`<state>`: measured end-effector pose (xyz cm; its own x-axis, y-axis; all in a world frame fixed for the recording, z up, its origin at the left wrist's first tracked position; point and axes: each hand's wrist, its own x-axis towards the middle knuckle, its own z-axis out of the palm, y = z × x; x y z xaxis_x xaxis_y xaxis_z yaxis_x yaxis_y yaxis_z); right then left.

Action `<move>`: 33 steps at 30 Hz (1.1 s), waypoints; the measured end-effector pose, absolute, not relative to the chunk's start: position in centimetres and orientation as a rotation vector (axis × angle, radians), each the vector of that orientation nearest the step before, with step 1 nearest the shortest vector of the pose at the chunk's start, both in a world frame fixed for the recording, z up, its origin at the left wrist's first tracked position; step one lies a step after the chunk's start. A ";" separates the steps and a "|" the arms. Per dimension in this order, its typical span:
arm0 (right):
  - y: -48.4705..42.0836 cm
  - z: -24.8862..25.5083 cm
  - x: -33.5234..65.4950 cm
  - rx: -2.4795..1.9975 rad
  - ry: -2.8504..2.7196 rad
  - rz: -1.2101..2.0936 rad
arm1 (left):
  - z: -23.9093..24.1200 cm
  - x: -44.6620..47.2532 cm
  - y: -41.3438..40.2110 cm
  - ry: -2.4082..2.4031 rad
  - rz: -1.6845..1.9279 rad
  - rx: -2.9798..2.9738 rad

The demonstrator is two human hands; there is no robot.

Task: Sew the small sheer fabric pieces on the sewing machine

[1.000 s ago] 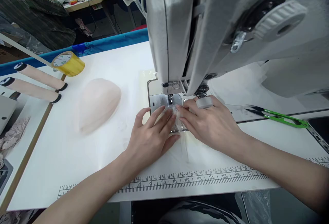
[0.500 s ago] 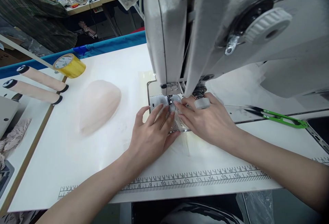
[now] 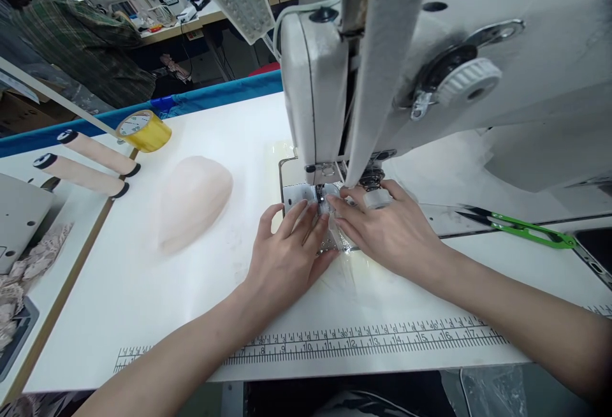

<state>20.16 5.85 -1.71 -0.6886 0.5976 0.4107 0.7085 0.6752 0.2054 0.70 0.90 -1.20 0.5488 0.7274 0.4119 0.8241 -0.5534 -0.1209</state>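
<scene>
My left hand (image 3: 283,248) is at the needle area of the white sewing machine (image 3: 318,85), its curled fingertips pressing a thin, see-through strip of fabric (image 3: 338,238). From the other side, my right hand (image 3: 389,226) grips the same strip, fingers bent close beside the presser foot (image 3: 320,194). Most of the strip is hidden under my fingers; a sheer tail trails toward me over the table. Beneath lies the shiny metal needle plate (image 3: 292,195). Left of my hands, a pale pink, sheer cup-shaped piece (image 3: 196,203) rests on the table.
Green-handled thread snips (image 3: 530,229) lie at the right, beside a dark phone-like device (image 3: 595,248). Two pale thread cones (image 3: 81,175) and a yellow tape roll (image 3: 146,133) are at the left. A printed ruler (image 3: 354,340) runs along the front edge. A person in plaid (image 3: 86,47) is beyond.
The whole view has shifted slightly, so things appear lower and a little to the right. Both hands keep nearly the same place at the presser foot, still on the fabric.
</scene>
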 end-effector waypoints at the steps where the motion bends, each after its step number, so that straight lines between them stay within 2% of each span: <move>1: 5.8 -1.7 20.1 -1.042 -2.584 -0.507 | -1.2 0.7 0.9 -1.287 -0.457 -2.488; 21: 6.1 -0.5 20.9 -0.958 -2.580 -0.500 | -1.0 0.3 1.2 -1.316 -0.420 -2.474; 23: 5.7 0.3 21.3 -0.914 -2.633 -0.312 | -0.3 -0.1 1.0 -1.269 -0.458 -2.458; 28: 4.7 2.2 22.3 -0.890 -2.810 0.584 | 1.6 -1.3 0.9 -1.200 -0.383 -2.781; 30: 4.7 2.5 22.5 -0.922 -2.835 0.682 | 1.7 -1.7 1.1 -1.089 -0.298 -2.901; 33: 4.9 2.9 22.4 -1.072 -2.765 0.702 | 1.5 -1.8 1.3 -1.098 -0.363 -2.910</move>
<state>22.42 4.86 2.88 -0.7485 0.6586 -0.0767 0.6154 0.6470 -0.4501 -1.75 1.30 1.53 0.7273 0.6504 0.2192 0.6528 -0.7541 0.0719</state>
